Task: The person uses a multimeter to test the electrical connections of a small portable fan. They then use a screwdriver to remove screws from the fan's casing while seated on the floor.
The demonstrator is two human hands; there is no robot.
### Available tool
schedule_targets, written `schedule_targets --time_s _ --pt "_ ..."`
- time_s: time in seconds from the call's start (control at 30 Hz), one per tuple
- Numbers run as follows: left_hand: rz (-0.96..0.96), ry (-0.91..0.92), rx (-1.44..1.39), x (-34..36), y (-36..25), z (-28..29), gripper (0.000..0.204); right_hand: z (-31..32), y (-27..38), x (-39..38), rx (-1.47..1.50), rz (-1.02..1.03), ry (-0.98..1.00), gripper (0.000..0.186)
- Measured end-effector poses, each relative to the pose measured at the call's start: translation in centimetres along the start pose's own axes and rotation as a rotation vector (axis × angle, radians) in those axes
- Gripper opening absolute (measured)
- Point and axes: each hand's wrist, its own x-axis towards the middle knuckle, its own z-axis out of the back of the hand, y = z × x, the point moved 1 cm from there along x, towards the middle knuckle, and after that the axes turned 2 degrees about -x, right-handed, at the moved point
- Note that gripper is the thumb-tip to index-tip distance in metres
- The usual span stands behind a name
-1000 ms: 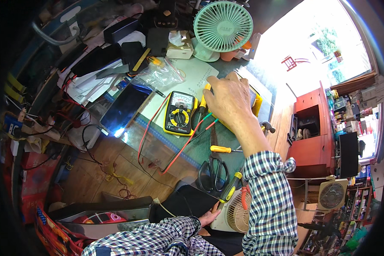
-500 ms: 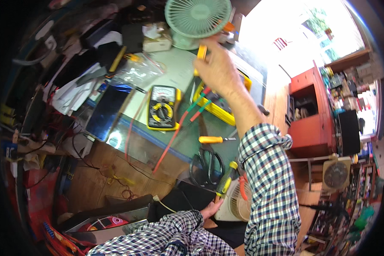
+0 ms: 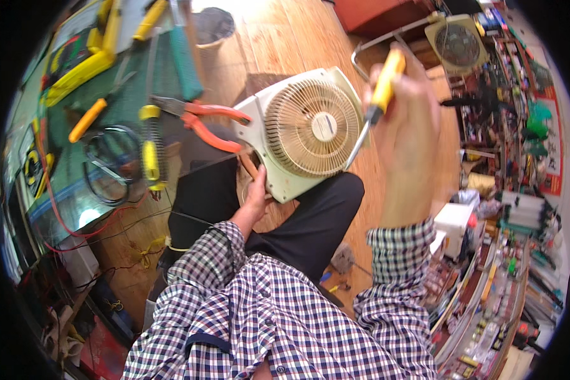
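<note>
A cream box fan point(image 3: 320, 126) with a round grille lies tilted over my knees. My left hand point(image 3: 255, 197) is closed around its lower left edge, near a gap in the housing. Up at the right, my right hand point(image 3: 415, 114), somewhat blurred, grips a screwdriver point(image 3: 385, 92) by its yellow handle. Its blade slants down and left, with the tip close to the fan's lower right edge; I cannot tell if they touch. Orange-handled pliers point(image 3: 212, 130) stick out from the table beside the fan's left corner.
The glass-topped table at left bears a yellow-black screwdriver point(image 3: 150, 145), black-handled scissors point(image 3: 114, 164), an orange-handled tool point(image 3: 88, 120), a yellow case point(image 3: 85, 69) and a multimeter point(image 3: 35, 158). A bin point(image 3: 214, 28) stands beyond. Crowded shelves point(image 3: 481, 316) line the right.
The view has swung right, off the table. My right hand has come from over the table to beside the fan, holding the yellow-handled screwdriver. The fan now shows fully, with my left hand on it.
</note>
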Motion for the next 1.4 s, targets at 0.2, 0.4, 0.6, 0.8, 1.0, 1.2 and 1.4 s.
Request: schedule_targets --time_s 0.2,0.4,0.6,0.8,1.0,1.2,1.4 --pt "-0.005 0.031 -0.014 -2.6 -1.5 -1.1 0.085 12.0 -9.2 -18.2 -0.209 -0.093 -0.446 0.055" --pt "0.047 0.021 -0.048 -5.3 -3.7 -2.5 0.080 10.2 -17.6 -24.2 -0.393 -0.122 -0.598 0.057" --pt "0.047 0.008 -0.037 -5.4 -3.9 -2.8 0.076 8.6 -19.2 -24.5 -0.544 -0.095 -0.543 0.051" --pt "0.028 0.048 -0.039 -5.5 -3.9 -2.8 0.077 8.7 -19.6 -25.2 -0.827 -0.023 -0.419 0.049" --pt "0.004 0.010 -0.038 -5.7 -4.0 -3.1 0.077 8.2 -19.2 -24.8 -1.037 0.191 -0.263 0.052" --pt "-0.008 0.005 -0.059 -5.8 -3.9 -3.3 0.077 7.9 -19.5 -24.7 -1.118 0.273 -0.181 0.054" --pt "-0.003 0.034 -0.089 -5.5 -3.6 -3.0 0.075 7.9 -19.8 -24.7 -1.159 0.327 -0.131 0.053"
